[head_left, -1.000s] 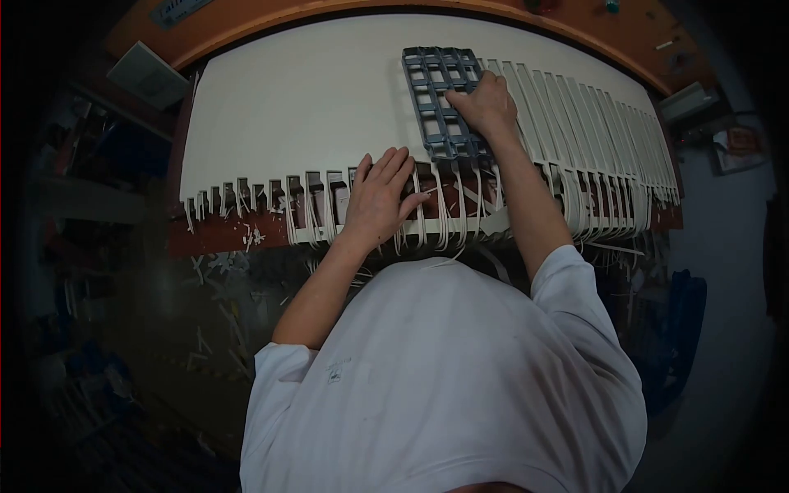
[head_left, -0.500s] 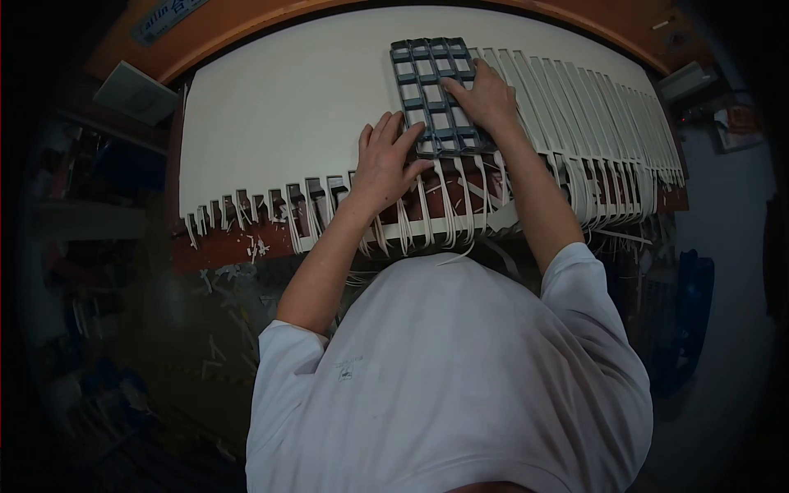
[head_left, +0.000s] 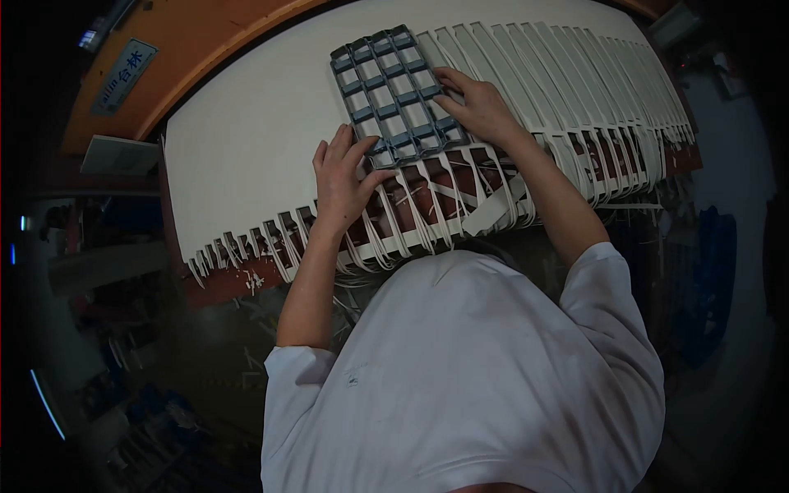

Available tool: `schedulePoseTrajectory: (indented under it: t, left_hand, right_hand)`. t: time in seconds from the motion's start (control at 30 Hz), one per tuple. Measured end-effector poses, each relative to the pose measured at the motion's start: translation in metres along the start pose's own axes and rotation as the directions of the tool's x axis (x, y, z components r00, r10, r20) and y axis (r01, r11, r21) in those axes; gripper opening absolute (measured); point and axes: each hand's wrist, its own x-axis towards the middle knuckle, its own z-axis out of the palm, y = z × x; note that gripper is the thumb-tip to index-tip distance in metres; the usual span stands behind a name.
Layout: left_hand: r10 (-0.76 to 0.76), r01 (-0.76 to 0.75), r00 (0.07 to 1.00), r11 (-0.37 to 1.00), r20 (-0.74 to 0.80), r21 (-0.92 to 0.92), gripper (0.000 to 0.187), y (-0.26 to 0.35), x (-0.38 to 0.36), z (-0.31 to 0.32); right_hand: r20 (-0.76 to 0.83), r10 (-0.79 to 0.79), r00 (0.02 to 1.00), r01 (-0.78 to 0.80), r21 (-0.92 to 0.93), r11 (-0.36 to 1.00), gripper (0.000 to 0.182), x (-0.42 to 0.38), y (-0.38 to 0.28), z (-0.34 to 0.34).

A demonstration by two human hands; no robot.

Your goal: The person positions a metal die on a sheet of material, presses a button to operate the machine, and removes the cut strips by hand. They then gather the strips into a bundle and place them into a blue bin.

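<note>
A dark blue-grey grid-shaped cutting die (head_left: pixel 395 96) with several open cells lies on a white sheet (head_left: pixel 246 140), near its front edge. My left hand (head_left: pixel 341 182) holds the die's near left corner, with thumb and fingers spread around it. At the right long side of the die, my right hand (head_left: pixel 479 107) grips the edge with thumb and fingertips. White shows through the cells. Just right of the die, long narrow strip shapes (head_left: pixel 526 74) are cut in the sheet.
Thin white offcuts (head_left: pixel 423 209) hang over the table's front edge. Reddish-brown board (head_left: pixel 201 294) shows beneath the sheet. An orange machine beam (head_left: pixel 197 57) with a blue label (head_left: pixel 125 76) runs along the back. White scraps (head_left: pixel 251 282) lie at the near left.
The die appears further left and more tilted, while my whole view has also turned. My right thumb has moved from the die's top to its right edge. Both hands stay on the die.
</note>
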Motion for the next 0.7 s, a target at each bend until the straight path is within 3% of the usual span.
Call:
schedulePoseTrajectory:
  t: [0.13,0.27,0.6,0.7]
  left_hand:
    - [-0.008,0.008,1.0,1.0,0.012,-0.004,0.062,0.001,0.0,-0.001]
    - [-0.041,0.042,0.997,0.999,0.059,-0.016,0.064,0.002,0.001,-0.003]
    - [-0.087,0.085,0.99,0.996,0.111,0.023,0.067,0.008,0.005,-0.005]
    - [-0.103,0.1,0.986,0.994,0.13,0.033,0.068,0.007,0.005,-0.005]
  right_hand:
    - [0.044,0.035,0.998,-0.032,-0.062,0.998,0.049,-0.006,-0.01,-0.006]
    - [0.083,0.153,0.985,-0.155,0.017,0.988,0.047,-0.006,-0.016,-0.008]
    - [0.011,0.174,0.985,-0.173,0.166,0.971,0.044,-0.01,-0.016,-0.007]
    - [-0.055,0.107,0.993,-0.099,0.137,0.986,0.043,-0.012,-0.014,-0.004]
